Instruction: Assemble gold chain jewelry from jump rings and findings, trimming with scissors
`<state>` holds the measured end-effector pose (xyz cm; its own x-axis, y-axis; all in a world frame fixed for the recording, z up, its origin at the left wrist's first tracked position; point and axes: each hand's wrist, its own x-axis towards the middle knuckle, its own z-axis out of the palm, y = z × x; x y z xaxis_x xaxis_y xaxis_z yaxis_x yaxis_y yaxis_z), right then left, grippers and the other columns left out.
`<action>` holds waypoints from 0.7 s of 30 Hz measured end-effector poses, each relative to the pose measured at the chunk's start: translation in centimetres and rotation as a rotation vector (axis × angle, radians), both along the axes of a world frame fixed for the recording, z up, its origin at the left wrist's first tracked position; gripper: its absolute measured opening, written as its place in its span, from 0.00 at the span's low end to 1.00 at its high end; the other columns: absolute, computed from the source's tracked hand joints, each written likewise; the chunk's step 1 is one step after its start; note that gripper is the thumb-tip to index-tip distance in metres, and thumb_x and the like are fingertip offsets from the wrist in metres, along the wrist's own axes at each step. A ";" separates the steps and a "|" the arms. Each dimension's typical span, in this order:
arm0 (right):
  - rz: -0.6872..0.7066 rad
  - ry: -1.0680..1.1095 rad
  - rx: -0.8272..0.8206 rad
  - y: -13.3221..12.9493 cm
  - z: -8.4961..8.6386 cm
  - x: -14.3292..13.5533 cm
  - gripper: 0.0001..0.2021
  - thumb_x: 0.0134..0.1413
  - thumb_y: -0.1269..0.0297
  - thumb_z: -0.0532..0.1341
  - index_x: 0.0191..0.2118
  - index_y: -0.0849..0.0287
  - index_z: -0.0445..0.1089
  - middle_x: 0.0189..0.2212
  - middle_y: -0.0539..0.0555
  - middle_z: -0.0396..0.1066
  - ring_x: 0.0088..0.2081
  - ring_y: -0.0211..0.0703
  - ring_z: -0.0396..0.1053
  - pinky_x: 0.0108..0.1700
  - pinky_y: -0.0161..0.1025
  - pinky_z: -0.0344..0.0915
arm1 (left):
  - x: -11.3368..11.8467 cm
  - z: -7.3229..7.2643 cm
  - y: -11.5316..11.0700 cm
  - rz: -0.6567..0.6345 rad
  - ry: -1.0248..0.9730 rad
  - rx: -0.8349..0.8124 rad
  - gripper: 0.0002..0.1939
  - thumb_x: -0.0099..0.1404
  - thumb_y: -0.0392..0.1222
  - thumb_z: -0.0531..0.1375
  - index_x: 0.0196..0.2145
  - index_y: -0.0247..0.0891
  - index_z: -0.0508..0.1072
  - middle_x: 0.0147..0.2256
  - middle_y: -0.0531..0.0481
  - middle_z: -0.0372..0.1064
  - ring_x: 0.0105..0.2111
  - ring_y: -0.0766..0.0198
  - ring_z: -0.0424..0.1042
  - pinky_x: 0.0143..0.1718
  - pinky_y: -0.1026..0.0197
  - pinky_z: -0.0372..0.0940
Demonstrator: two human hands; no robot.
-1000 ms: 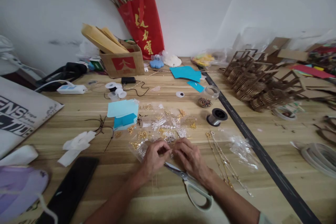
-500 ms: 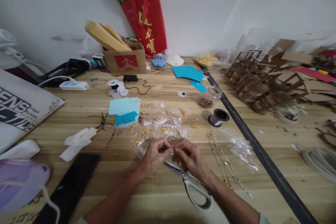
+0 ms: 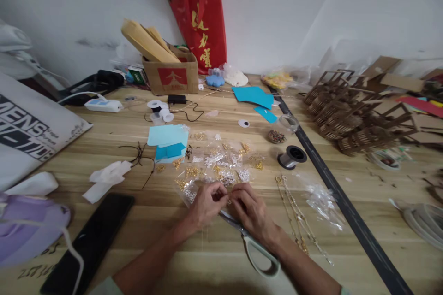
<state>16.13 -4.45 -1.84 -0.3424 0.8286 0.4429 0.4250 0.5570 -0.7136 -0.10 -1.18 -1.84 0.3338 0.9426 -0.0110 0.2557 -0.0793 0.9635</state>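
My left hand point(image 3: 208, 203) and my right hand point(image 3: 252, 208) meet at the fingertips near the table's middle, both in a pinch. Between them is a tiny piece, too small to name, with what looks like a thin thread. Scissors point(image 3: 260, 254) with pale green handles lie partly under my right hand. Just beyond the fingers are small bags of gold and silver beads point(image 3: 226, 177). Gold and silver chains point(image 3: 298, 214) lie to the right, near a spool of grey wire point(image 3: 292, 156).
A black phone point(image 3: 92, 239) and white tissue point(image 3: 108, 179) lie at left, with light blue paper point(image 3: 168, 136) beyond. A jar of beads point(image 3: 277, 136), crumpled clear bags point(image 3: 323, 203) and brown wooden baskets point(image 3: 353, 120) are at right. A cardboard box point(image 3: 171, 76) stands behind.
The whole view has shifted slightly, with table items appearing a little further right. My hands remain pinched together above the scissors, with only slight finger movement.
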 end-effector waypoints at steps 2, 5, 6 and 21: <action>-0.010 0.019 -0.008 0.1 0.2 -0.1 0.07 0.62 0.71 0.52 0.39 0.57 0.66 0.39 0.57 0.67 0.41 0.44 0.68 0.43 0.39 0.67 | 0.0 0.2 0.0 -0.003 -0.016 -0.010 0.04 0.52 0.32 0.56 0.21 0.35 0.66 0.21 0.53 0.63 0.24 0.67 0.62 0.26 0.66 0.57; -0.049 0.093 -0.074 0.1 0.5 -0.2 0.05 0.61 0.70 0.54 0.35 0.58 0.66 0.34 0.55 0.68 0.37 0.42 0.68 0.39 0.38 0.66 | -0.1 0.3 0.1 -0.027 -0.069 -0.059 0.03 0.53 0.33 0.57 0.22 0.34 0.67 0.21 0.53 0.64 0.24 0.67 0.63 0.26 0.66 0.57; -0.067 0.120 -0.110 0.2 0.5 -0.2 0.05 0.60 0.69 0.54 0.34 0.58 0.66 0.32 0.54 0.68 0.35 0.41 0.68 0.37 0.37 0.66 | -0.2 0.3 0.1 -0.032 -0.086 -0.077 0.04 0.53 0.34 0.57 0.22 0.34 0.67 0.21 0.53 0.64 0.24 0.68 0.63 0.25 0.67 0.57; -0.174 0.281 -0.205 0.0 0.1 -0.1 0.06 0.58 0.66 0.57 0.41 0.57 0.66 0.40 0.56 0.64 0.30 0.38 0.64 0.27 0.34 0.62 | -0.3 -0.1 0.6 0.052 -0.274 -0.236 0.08 0.51 0.38 0.63 0.21 0.34 0.67 0.17 0.56 0.65 0.18 0.70 0.64 0.22 0.67 0.60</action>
<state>16.05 -4.42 -1.71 -0.0781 0.9447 0.3185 0.2729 0.3275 -0.9046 -0.37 -0.59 -1.94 0.3064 0.9404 -0.1476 -0.0163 0.1602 0.9870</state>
